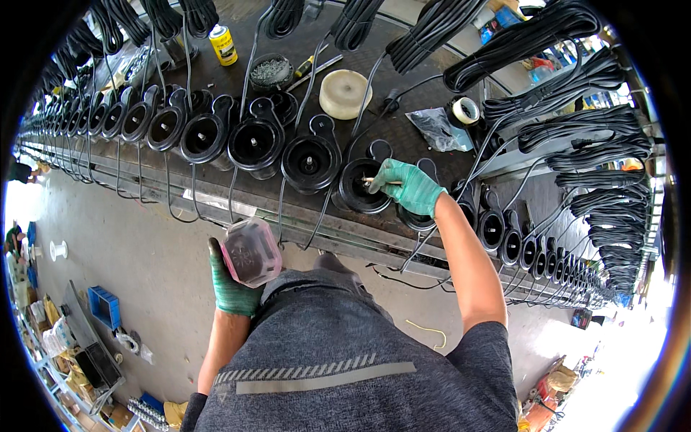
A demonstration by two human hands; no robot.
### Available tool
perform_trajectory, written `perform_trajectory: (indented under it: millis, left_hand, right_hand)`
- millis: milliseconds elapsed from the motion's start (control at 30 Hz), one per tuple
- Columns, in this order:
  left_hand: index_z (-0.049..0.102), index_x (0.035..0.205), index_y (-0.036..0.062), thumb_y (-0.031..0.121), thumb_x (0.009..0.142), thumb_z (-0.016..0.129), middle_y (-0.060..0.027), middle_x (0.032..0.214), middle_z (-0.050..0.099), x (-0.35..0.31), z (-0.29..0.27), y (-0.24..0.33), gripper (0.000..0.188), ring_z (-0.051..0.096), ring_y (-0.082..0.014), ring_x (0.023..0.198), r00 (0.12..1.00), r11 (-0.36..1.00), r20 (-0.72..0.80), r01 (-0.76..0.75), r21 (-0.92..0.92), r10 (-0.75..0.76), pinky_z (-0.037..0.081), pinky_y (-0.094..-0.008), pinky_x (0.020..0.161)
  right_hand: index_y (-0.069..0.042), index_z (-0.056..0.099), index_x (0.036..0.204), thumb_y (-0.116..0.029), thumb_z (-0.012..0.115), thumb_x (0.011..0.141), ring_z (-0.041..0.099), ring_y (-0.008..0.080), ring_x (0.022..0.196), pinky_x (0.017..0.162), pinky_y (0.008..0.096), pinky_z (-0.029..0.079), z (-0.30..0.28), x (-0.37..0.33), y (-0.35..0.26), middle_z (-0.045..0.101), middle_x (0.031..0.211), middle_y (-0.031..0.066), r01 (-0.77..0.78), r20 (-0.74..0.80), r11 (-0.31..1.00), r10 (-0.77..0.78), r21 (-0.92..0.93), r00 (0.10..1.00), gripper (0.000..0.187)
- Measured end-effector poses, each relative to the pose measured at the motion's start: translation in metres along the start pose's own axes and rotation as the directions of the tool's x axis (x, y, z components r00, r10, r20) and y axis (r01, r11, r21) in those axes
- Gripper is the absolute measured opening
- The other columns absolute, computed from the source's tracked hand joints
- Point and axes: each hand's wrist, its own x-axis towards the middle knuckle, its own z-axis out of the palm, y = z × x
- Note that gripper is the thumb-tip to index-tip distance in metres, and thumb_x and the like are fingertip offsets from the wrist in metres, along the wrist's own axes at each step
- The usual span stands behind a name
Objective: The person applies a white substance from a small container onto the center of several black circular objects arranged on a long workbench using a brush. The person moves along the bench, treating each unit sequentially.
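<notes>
My left hand (pixel 229 282), in a green glove, grips a clear, pink-rimmed plastic container (pixel 253 248) in front of the bench; something dark shows inside it. Over a round black housing (pixel 354 200) at the bench's front edge, my gloved right hand (pixel 412 187) has its fingers pinched together near the middle of the cup. What those fingertips hold, if anything, is too small to make out. Just left stands a matching housing (pixel 309 164) with a pale metal shaft upright in its centre. Another housing (pixel 417 218) is partly covered by my right wrist.
Similar housings line the bench edge both ways, joined to grey cables. Bundled black cables (pixel 529 45) hang above. Behind are a round whitish block (pixel 345 93), a bowl of small parts (pixel 271 72), a yellow can (pixel 223 45), a tape roll (pixel 465 110) and a plastic bag (pixel 440 131).
</notes>
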Motion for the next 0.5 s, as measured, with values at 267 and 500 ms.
perform_trajectory:
  millis: [267, 500]
  left_hand:
    - [0.058, 0.136, 0.0185, 0.069, 0.095, 0.048, -0.0089, 0.135, 0.061, 0.010, -0.002, -0.004, 0.066, 0.059, -0.0296, 0.121, 0.994, 0.999, 0.099, 0.050, 0.003, -0.050, 0.048, -0.0505, 0.102]
    - [0.058, 0.136, 0.0175, 0.067, 0.095, 0.051, -0.0091, 0.133, 0.062, 0.022, 0.004, -0.005, 0.065, 0.060, -0.0304, 0.121, 0.985, 0.998, 0.158, 0.059, 0.037, -0.064, 0.052, -0.0485, 0.099]
  right_hand:
    - [-0.004, 0.071, 0.108, -0.003, 0.065, 0.091, 0.066, 0.0123, 0.084, 0.077, 0.0281, 0.053, -0.051, -0.062, -0.092, 0.071, 0.094, 0.0060, -0.231, -0.368, 0.952, 0.292, 0.200, 0.883, 0.018]
    - [-0.003, 0.067, 0.101, 0.000, 0.068, 0.084, 0.063, 0.0095, 0.069, 0.060, 0.0246, 0.050, -0.027, -0.079, -0.155, 0.069, 0.086, 0.0062, -0.121, -0.569, 0.959, 0.251, 0.256, 0.783, 0.017]
